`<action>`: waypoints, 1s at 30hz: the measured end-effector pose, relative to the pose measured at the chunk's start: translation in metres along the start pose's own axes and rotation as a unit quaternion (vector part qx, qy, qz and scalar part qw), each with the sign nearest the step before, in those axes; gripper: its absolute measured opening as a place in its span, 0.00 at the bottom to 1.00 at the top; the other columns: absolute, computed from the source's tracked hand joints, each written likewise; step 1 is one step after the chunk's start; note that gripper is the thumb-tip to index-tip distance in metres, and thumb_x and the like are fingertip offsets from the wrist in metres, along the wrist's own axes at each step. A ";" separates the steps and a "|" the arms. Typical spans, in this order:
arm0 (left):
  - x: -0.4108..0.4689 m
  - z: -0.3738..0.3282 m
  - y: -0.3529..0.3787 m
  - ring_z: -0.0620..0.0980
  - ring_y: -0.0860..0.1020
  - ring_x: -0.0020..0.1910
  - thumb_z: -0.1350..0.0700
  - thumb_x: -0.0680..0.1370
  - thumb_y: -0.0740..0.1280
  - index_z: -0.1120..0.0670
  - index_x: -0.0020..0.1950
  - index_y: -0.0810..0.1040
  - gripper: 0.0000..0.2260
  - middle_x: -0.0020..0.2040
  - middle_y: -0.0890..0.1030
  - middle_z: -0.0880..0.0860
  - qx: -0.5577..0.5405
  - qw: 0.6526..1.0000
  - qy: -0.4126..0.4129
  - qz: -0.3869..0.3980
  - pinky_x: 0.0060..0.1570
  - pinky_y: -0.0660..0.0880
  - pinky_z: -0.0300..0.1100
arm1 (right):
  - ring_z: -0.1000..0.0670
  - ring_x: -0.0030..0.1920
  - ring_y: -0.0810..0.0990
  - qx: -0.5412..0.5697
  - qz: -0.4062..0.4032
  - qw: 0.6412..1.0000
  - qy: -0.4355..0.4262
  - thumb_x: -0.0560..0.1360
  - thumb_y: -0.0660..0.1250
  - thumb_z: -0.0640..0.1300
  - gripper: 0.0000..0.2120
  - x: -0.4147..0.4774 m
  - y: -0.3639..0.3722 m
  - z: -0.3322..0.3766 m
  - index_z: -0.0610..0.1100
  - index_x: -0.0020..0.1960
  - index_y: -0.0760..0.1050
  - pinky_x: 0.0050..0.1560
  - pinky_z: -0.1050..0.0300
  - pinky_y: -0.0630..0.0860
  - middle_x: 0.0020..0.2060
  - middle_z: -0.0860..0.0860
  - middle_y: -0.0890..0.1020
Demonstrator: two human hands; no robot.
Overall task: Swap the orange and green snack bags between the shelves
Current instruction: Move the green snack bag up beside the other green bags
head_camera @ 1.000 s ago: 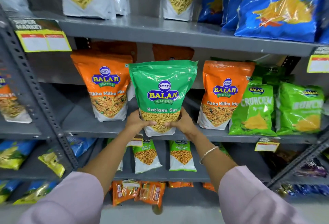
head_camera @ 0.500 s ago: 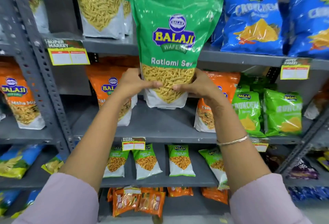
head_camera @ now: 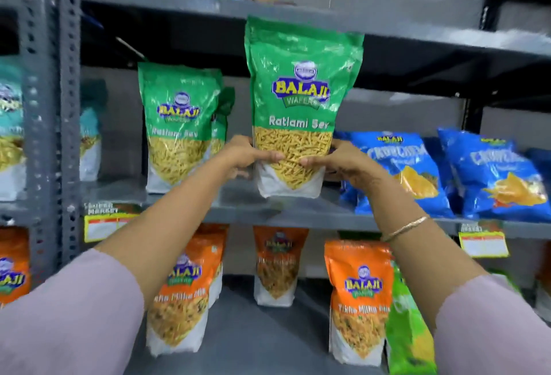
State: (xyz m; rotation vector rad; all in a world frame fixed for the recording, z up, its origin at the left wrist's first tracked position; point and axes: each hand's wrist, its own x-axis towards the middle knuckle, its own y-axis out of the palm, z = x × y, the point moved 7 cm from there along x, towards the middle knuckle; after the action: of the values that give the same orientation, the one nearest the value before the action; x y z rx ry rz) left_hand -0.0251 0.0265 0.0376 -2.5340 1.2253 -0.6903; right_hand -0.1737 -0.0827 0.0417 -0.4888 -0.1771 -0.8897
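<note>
I hold a green Ratlami Sev bag (head_camera: 301,97) upright with both hands, its base at the front edge of the upper shelf (head_camera: 322,216). My left hand (head_camera: 243,155) grips its lower left side and my right hand (head_camera: 343,164) its lower right side. Another green Ratlami Sev bag (head_camera: 179,124) stands on the same shelf to the left. On the shelf below stand orange Tikha Mitha Mix bags: one at the left (head_camera: 185,288), one further back in the middle (head_camera: 278,264), one at the right (head_camera: 359,300).
Blue Crunchem bags (head_camera: 405,165) (head_camera: 495,174) lie on the upper shelf right of the held bag. A light green bag (head_camera: 408,324) leans beside the right orange bag. A grey slotted upright post (head_camera: 49,106) stands at left. Yellow price tags (head_camera: 103,225) (head_camera: 483,243) hang from the shelf edge.
Both hands have lifted the green bag from the middle shelf, between the orange bags, up to the shelf above. My view has tilted upward with it.
</note>
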 end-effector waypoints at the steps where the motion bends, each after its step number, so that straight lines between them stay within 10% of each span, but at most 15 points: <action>1: 0.009 0.003 0.002 0.48 0.74 0.38 0.49 0.69 0.73 0.64 0.60 0.70 0.28 0.45 0.76 0.55 -0.010 1.000 -0.015 0.005 0.25 0.73 0.31 | 0.49 0.48 0.81 0.013 0.006 1.000 0.008 0.65 0.75 0.36 0.22 0.008 0.001 -0.002 0.39 0.57 0.75 0.38 0.61 0.79 0.58 0.43 0.81; 8: 0.067 0.037 0.017 0.58 0.77 0.58 0.56 0.65 0.76 0.64 0.63 0.73 0.29 0.62 0.79 0.62 -0.084 0.994 -0.067 0.034 0.63 0.72 0.58 | 0.43 0.54 0.78 0.065 0.038 0.996 0.054 0.67 0.72 0.31 0.24 0.061 0.015 -0.034 0.35 0.62 0.72 0.42 0.57 0.77 0.62 0.39 0.78; 19: 0.090 0.058 0.029 0.60 0.69 0.69 0.57 0.69 0.74 0.62 0.67 0.67 0.30 0.68 0.73 0.61 -0.099 0.991 -0.088 0.020 0.67 0.67 0.57 | 0.40 0.63 0.76 0.065 0.076 0.993 0.069 0.67 0.72 0.33 0.22 0.099 0.027 -0.066 0.36 0.60 0.72 0.62 0.48 0.74 0.62 0.39 0.77; 30: 0.088 0.072 0.033 0.59 0.67 0.70 0.52 0.68 0.74 0.59 0.71 0.62 0.36 0.72 0.68 0.59 -0.066 0.994 -0.082 -0.010 0.65 0.68 0.56 | 0.47 0.51 0.77 0.043 0.047 0.996 0.066 0.69 0.72 0.38 0.09 0.096 0.024 -0.077 0.42 0.46 0.74 0.51 0.55 0.79 0.49 0.46 0.80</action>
State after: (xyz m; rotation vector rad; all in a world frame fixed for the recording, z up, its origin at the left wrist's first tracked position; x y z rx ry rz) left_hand 0.0366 -0.0622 -0.0105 -2.6521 1.2283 -0.4063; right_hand -0.0990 -0.1747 -0.0008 -0.3548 -0.0708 -0.8148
